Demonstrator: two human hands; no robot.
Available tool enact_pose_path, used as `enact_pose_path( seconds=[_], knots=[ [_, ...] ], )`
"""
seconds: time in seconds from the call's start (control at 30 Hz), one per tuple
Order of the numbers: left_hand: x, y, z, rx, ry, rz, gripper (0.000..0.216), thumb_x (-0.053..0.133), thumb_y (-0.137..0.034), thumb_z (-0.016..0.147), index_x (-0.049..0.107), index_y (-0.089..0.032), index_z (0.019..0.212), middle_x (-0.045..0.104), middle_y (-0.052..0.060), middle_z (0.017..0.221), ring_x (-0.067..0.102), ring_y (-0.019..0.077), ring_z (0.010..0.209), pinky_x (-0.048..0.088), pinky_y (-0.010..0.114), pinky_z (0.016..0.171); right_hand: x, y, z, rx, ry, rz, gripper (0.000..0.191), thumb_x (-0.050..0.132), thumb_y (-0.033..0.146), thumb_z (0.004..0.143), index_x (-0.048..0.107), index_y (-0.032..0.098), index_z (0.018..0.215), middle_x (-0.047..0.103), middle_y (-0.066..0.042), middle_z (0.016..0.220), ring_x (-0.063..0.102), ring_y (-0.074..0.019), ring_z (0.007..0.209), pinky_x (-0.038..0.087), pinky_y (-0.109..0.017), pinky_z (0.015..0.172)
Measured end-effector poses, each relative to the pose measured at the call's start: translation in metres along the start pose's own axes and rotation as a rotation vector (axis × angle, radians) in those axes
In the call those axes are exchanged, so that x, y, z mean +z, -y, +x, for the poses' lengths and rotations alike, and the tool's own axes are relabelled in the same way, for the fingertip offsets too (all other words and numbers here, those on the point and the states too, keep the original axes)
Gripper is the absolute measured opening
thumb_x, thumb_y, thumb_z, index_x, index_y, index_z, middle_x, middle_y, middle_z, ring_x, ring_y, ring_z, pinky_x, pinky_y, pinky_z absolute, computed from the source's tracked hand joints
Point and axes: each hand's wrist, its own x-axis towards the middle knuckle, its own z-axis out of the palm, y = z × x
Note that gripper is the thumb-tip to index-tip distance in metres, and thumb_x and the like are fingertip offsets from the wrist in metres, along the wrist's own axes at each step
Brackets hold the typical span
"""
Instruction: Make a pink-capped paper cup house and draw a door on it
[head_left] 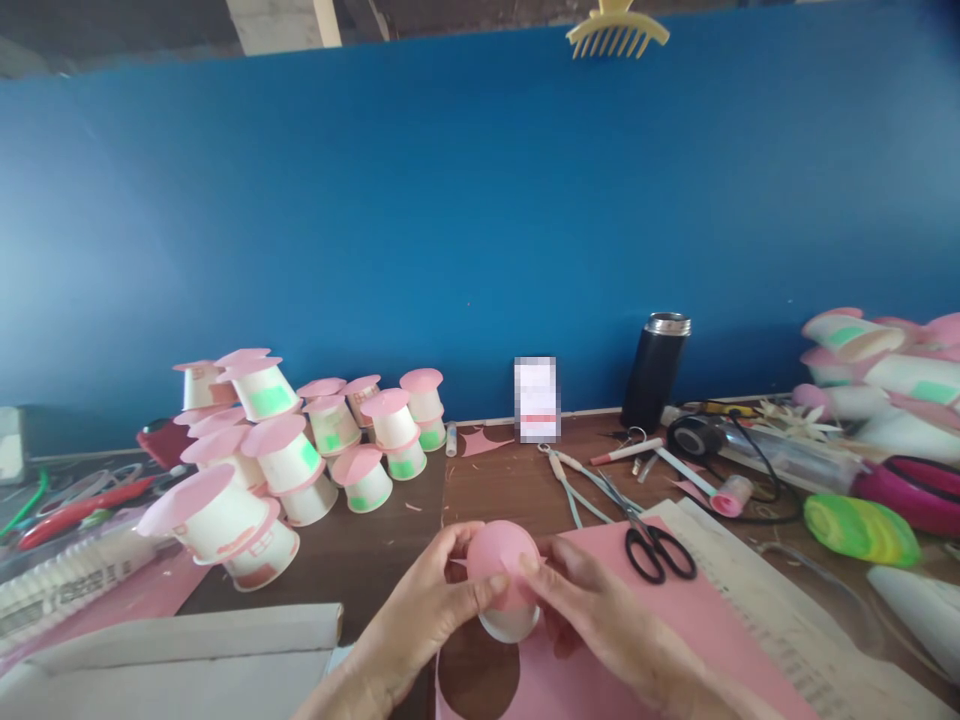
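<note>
Between my two hands is a white paper cup [510, 624] with a pink paper disc [501, 556] over its end. My left hand [442, 590] wraps the cup's left side, its thumb pressed on the disc's lower edge. From the right, my right hand [581, 590] grips the same cup, thumb on the disc and the other fingers partly hidden behind. Under the hands lies a pink paper sheet [555, 680] with a round hole cut in it. Black-handled scissors [660, 553] rest on pink paper to the right.
Several white cups with pink discs [285, 455] stand stacked at the left; more are piled at the far right [885, 370]. A black bottle [652, 375] stands by the blue partition [465, 220]. A pink marker-like stick [626, 451], cables and a green-yellow object [861, 528] clutter the right.
</note>
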Motion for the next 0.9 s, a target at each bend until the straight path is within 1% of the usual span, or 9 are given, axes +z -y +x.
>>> enact_pose_path(
  seconds=[0.07,0.13,0.23,0.37,0.5,0.63,0.7,0.83,0.9],
  knots=[
    [0.001,0.001,0.0,0.007,-0.007,-0.001,0.062,0.076,-0.048,0.073,0.055,-0.017,0.122,0.065,0.012,0.123,0.06,0.0293,0.11,0.048,0.037,0.091,-0.001,0.004,-0.002,0.026,-0.003,0.032,0.056,0.045,0.069,0.088,0.059,0.016,0.094,0.062,-0.001,0.076,0.059,-0.0143,0.065,0.049,-0.026,0.057],
    [0.001,0.001,0.001,-0.005,-0.015,0.038,0.066,0.077,-0.048,0.07,0.054,-0.017,0.123,0.065,0.012,0.122,0.06,0.0298,0.11,0.048,0.036,0.09,-0.001,0.008,-0.003,0.04,-0.011,0.033,0.055,0.046,0.069,0.087,0.059,0.016,0.09,0.06,0.0,0.073,0.058,-0.014,0.064,0.048,-0.026,0.057],
    [0.002,0.001,0.001,0.0,-0.024,0.117,0.07,0.08,-0.048,0.067,0.053,-0.019,0.125,0.065,0.012,0.123,0.059,0.0305,0.113,0.048,0.036,0.092,-0.001,0.008,-0.003,0.034,-0.008,0.023,0.048,0.053,0.061,0.088,0.059,0.015,0.1,0.061,0.0,0.073,0.059,-0.0151,0.066,0.048,-0.026,0.058],
    [0.002,0.003,0.001,0.011,-0.039,0.14,0.072,0.079,-0.048,0.068,0.051,-0.019,0.128,0.063,0.011,0.126,0.058,0.0303,0.115,0.047,0.036,0.094,0.0,0.003,0.0,0.006,0.012,0.033,0.043,0.057,0.053,0.089,0.059,0.015,0.109,0.064,-0.002,0.082,0.061,-0.0165,0.07,0.049,-0.027,0.06],
    [0.002,0.002,0.0,0.005,-0.034,0.129,0.073,0.08,-0.049,0.066,0.053,-0.019,0.127,0.065,0.011,0.123,0.059,0.0306,0.113,0.048,0.036,0.092,-0.001,0.0,0.001,0.005,0.015,0.029,0.043,0.058,0.053,0.089,0.06,0.015,0.107,0.064,0.0,0.078,0.059,-0.0145,0.066,0.047,-0.027,0.063],
    [0.001,0.0,0.0,0.004,-0.028,0.14,0.073,0.08,-0.05,0.066,0.053,-0.019,0.126,0.065,0.012,0.123,0.059,0.0312,0.113,0.048,0.037,0.092,-0.003,0.0,0.0,0.006,0.01,0.038,0.046,0.06,0.056,0.087,0.059,0.016,0.108,0.065,0.0,0.08,0.059,-0.0146,0.068,0.046,-0.027,0.063],
    [-0.001,-0.001,0.001,-0.001,-0.042,0.136,0.073,0.077,-0.053,0.068,0.053,-0.017,0.127,0.064,0.013,0.124,0.058,0.0312,0.113,0.047,0.037,0.093,-0.004,0.003,-0.001,-0.007,0.004,0.049,0.046,0.058,0.059,0.086,0.059,0.016,0.101,0.064,0.0,0.077,0.058,-0.0137,0.065,0.045,-0.026,0.061],
    [-0.006,0.002,0.002,-0.027,-0.171,0.107,0.069,0.064,-0.06,0.078,0.051,-0.014,0.129,0.062,0.014,0.118,0.057,0.0295,0.113,0.045,0.038,0.094,-0.005,0.007,0.001,-0.034,-0.057,0.117,0.053,0.047,0.068,0.087,0.054,0.018,0.073,0.056,0.003,0.064,0.052,-0.0112,0.054,0.042,-0.025,0.055],
    [-0.008,0.004,0.003,-0.038,-0.181,0.07,0.066,0.064,-0.058,0.079,0.052,-0.015,0.128,0.063,0.013,0.115,0.057,0.0285,0.112,0.045,0.038,0.093,-0.004,0.005,0.004,-0.032,-0.081,0.141,0.054,0.046,0.069,0.086,0.051,0.018,0.07,0.054,0.004,0.061,0.051,-0.0111,0.051,0.041,-0.025,0.052]
  ],
)
